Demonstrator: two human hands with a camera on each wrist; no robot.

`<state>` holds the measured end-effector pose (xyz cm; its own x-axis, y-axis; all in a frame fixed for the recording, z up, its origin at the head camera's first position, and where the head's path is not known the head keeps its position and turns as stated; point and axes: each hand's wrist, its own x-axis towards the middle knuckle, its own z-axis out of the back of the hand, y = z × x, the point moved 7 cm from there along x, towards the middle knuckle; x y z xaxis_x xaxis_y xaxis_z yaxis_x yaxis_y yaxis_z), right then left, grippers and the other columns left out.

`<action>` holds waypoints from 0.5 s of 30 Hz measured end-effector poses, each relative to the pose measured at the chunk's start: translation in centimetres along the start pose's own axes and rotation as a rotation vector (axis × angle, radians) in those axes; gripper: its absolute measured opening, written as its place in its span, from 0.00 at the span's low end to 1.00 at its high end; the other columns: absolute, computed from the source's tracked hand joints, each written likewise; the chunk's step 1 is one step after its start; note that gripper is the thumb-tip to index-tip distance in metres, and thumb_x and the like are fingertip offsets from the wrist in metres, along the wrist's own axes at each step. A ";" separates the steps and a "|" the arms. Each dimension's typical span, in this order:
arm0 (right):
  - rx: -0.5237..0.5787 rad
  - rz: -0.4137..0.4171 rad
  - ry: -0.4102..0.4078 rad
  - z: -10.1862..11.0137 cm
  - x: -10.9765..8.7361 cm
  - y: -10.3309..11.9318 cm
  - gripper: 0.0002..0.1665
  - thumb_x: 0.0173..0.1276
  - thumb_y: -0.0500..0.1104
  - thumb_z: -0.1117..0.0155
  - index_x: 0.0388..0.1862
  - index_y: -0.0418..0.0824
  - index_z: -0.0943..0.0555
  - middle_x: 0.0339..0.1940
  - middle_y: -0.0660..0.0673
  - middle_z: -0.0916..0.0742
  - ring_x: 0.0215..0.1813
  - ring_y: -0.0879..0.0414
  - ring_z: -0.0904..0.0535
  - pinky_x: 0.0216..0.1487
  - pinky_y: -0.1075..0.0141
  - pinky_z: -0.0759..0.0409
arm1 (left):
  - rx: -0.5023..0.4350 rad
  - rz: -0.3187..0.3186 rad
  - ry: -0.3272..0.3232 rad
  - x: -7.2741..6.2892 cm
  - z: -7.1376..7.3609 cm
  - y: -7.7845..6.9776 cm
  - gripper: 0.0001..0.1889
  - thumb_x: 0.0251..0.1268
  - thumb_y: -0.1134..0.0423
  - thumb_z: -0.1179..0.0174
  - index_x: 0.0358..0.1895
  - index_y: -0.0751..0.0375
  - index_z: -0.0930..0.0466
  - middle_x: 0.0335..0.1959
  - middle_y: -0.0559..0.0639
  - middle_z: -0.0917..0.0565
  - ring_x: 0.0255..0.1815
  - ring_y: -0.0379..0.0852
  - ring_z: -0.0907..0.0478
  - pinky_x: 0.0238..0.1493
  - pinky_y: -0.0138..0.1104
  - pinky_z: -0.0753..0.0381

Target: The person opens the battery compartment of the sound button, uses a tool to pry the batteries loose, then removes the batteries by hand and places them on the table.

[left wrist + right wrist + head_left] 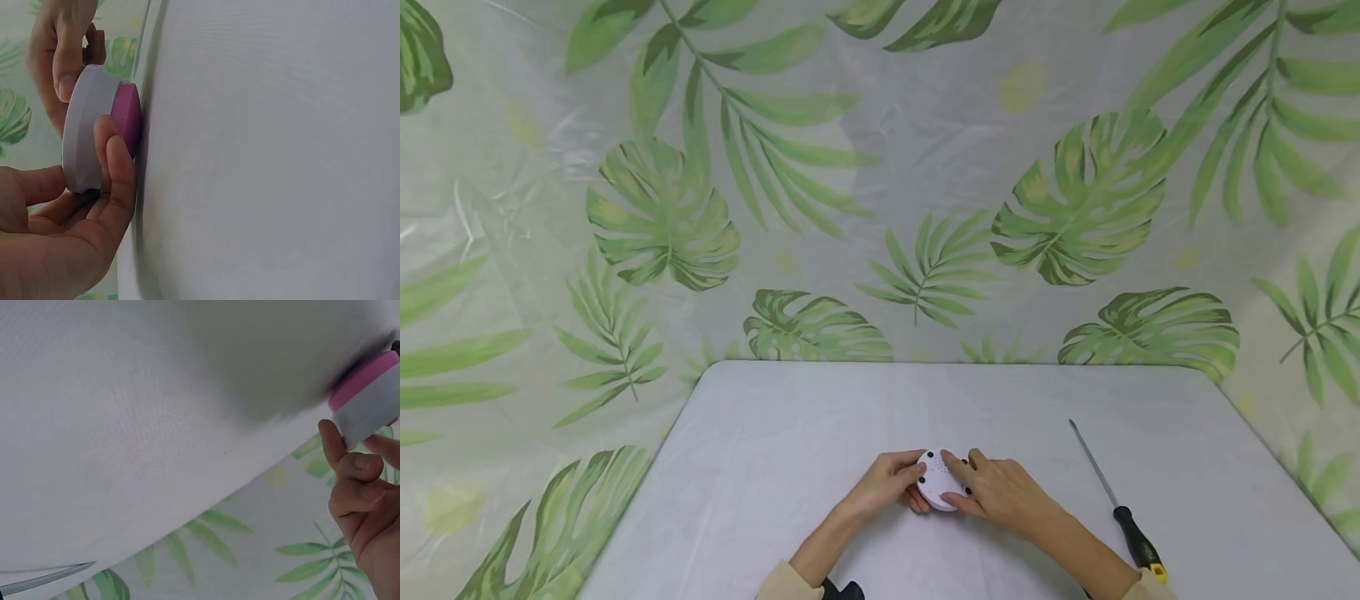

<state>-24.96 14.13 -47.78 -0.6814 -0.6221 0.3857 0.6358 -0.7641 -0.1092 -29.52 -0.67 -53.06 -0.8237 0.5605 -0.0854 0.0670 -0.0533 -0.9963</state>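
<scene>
A round white device [942, 487] with a cluster of small holes and several black feet on its upturned face is held just over the table. Its underside is a pink disc [128, 115]. My left hand [887, 483] grips the left side, thumb on the rim of the upper face and fingers underneath. My right hand [1003, 492] has its index finger on the face by the holes and its thumb at the near rim, while other fingers curl in, as the right wrist view shows. Right of the hands lies a screwdriver [1137, 533], black and yellow handled, tip pointing away.
The white-covered table [790, 417] has rounded far corners. Behind it hangs a leaf-patterned sheet [925, 167]. A black object [844, 590], cut off by the frame, shows beside the left sleeve at the near edge.
</scene>
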 end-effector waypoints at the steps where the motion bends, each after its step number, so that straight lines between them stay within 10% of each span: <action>1: -0.006 0.004 -0.012 0.0 0.0 0.0 0.32 0.76 0.65 0.40 0.63 0.42 0.16 0.27 0.50 0.23 0.19 0.68 0.43 0.17 0.78 0.39 | 0.000 -0.001 -0.002 0.0 0.0 0.0 0.23 0.83 0.66 0.51 0.73 0.74 0.32 0.33 0.63 0.12 0.23 0.38 0.16 0.28 0.26 0.12; 15: -0.235 0.097 -0.240 -0.1 -1.0 1.5 0.39 0.87 0.62 0.71 0.59 0.45 0.14 0.21 0.46 0.23 0.14 0.64 0.40 0.08 0.73 0.41 | 0.024 -0.006 -0.028 0.1 -0.2 -0.2 0.24 0.81 0.67 0.48 0.72 0.76 0.32 0.30 0.66 0.13 0.21 0.37 0.18 0.26 0.25 0.13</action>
<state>-23.35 13.60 -48.47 -0.4997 -0.6571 0.5644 0.5732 -0.7393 -0.3532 -29.51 -0.45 -52.88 -0.8393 0.5379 -0.0789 0.0489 -0.0697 -0.9964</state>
